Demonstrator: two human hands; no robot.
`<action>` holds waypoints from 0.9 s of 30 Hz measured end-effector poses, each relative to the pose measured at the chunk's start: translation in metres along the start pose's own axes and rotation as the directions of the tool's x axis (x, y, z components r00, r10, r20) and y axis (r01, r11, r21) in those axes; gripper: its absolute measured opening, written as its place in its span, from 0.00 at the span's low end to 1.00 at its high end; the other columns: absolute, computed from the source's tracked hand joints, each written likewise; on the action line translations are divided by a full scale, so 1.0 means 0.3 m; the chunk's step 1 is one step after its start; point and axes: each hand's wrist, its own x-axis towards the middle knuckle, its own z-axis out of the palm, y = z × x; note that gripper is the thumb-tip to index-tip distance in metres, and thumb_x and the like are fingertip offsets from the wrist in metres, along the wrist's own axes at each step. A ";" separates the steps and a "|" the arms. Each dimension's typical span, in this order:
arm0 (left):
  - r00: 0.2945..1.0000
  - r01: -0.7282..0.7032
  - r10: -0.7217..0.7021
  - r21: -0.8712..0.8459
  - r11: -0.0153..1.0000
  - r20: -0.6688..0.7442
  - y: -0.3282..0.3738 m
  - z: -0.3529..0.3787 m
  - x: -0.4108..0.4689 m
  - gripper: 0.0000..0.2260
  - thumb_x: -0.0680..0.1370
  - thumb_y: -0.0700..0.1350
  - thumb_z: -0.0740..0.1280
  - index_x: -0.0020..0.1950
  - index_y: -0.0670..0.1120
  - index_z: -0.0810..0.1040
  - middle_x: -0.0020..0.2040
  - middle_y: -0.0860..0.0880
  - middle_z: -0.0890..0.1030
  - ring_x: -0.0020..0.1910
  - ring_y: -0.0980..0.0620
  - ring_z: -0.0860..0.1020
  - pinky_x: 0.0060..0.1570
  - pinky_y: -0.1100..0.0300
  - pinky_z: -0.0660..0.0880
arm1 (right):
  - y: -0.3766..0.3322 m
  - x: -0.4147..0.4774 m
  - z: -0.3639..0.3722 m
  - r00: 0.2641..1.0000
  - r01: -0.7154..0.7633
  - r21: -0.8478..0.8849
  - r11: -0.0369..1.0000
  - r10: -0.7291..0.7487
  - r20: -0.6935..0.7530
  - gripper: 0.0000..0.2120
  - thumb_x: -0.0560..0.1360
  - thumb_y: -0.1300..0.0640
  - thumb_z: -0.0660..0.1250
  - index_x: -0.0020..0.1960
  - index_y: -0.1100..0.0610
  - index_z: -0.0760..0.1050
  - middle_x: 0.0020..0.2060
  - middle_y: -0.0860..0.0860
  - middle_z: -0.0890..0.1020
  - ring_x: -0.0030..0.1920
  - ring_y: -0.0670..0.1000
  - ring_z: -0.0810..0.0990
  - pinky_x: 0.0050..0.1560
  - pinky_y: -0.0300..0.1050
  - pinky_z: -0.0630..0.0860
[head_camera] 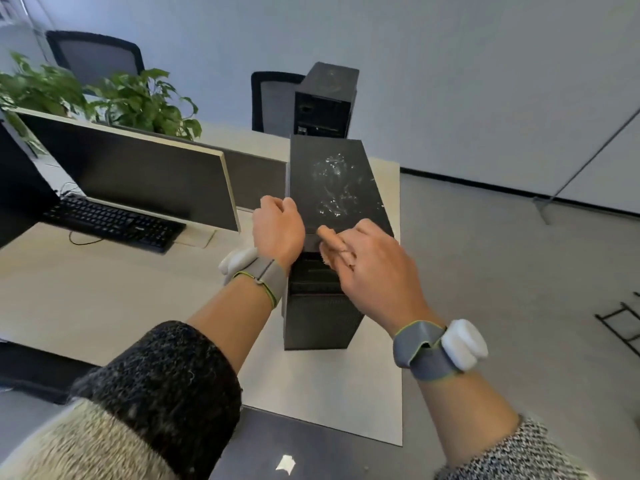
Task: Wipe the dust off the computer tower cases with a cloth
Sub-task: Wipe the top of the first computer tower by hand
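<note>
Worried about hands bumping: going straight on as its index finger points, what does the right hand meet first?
Probably the left hand, gripping the near computer tower at its top; depth unclear.

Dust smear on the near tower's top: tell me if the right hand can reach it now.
Probably yes. The right hand, holding what looks like the cloth, is at the front edge of the near tower; the dust smear lies just beyond. The left hand grips the side, clear of it.
</note>
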 end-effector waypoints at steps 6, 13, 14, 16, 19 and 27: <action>0.998 0.036 -0.035 0.017 0.999 -0.059 0.023 0.028 -0.015 0.12 0.85 0.50 0.56 0.58 0.44 0.74 0.62 0.41 0.76 0.61 0.40 0.74 0.67 0.44 0.70 | 0.191 0.028 -0.078 0.977 -0.199 -0.043 0.979 0.195 -0.081 0.13 0.83 0.49 0.64 0.41 0.50 0.78 0.40 0.45 0.71 0.39 0.52 0.76 0.32 0.43 0.63; 0.993 0.006 0.023 0.246 0.969 -0.118 0.008 0.042 -0.040 0.16 0.87 0.48 0.52 0.55 0.39 0.75 0.52 0.42 0.77 0.51 0.42 0.74 0.49 0.51 0.66 | 0.222 0.012 -0.090 0.997 0.054 0.040 0.998 -0.056 0.057 0.09 0.82 0.49 0.64 0.45 0.47 0.79 0.43 0.44 0.73 0.42 0.49 0.76 0.38 0.48 0.76; 0.990 -0.011 0.049 0.276 0.961 -0.132 0.009 0.042 -0.044 0.16 0.87 0.48 0.52 0.53 0.40 0.74 0.51 0.42 0.77 0.49 0.43 0.72 0.48 0.52 0.65 | 0.267 0.022 -0.104 0.997 0.040 0.042 0.998 -0.042 0.060 0.09 0.82 0.49 0.64 0.45 0.47 0.79 0.43 0.44 0.73 0.42 0.50 0.76 0.39 0.49 0.77; 0.985 -0.026 0.076 0.308 0.951 -0.152 0.014 0.041 -0.050 0.15 0.87 0.48 0.52 0.51 0.41 0.72 0.50 0.42 0.77 0.48 0.44 0.72 0.48 0.52 0.65 | 0.309 0.032 -0.119 0.995 0.069 0.027 0.997 -0.071 0.070 0.08 0.82 0.49 0.65 0.45 0.46 0.80 0.43 0.44 0.74 0.42 0.50 0.76 0.39 0.50 0.77; 0.992 0.017 0.011 0.216 0.976 -0.126 0.013 0.035 -0.052 0.15 0.87 0.48 0.55 0.53 0.39 0.75 0.50 0.43 0.79 0.50 0.43 0.75 0.50 0.52 0.69 | 0.265 0.054 -0.115 0.985 0.149 -0.007 0.989 -0.148 0.093 0.10 0.83 0.49 0.64 0.46 0.47 0.81 0.44 0.44 0.74 0.43 0.50 0.75 0.38 0.49 0.76; 0.937 0.348 -0.341 -0.308 0.885 0.077 0.053 -0.063 -0.111 0.14 0.73 0.31 0.58 0.36 0.47 0.75 0.33 0.48 0.76 0.38 0.48 0.73 0.48 0.53 0.71 | -0.039 0.157 0.065 0.957 0.289 0.080 0.954 -0.291 0.014 0.05 0.81 0.55 0.69 0.55 0.53 0.81 0.51 0.50 0.76 0.51 0.54 0.76 0.36 0.48 0.67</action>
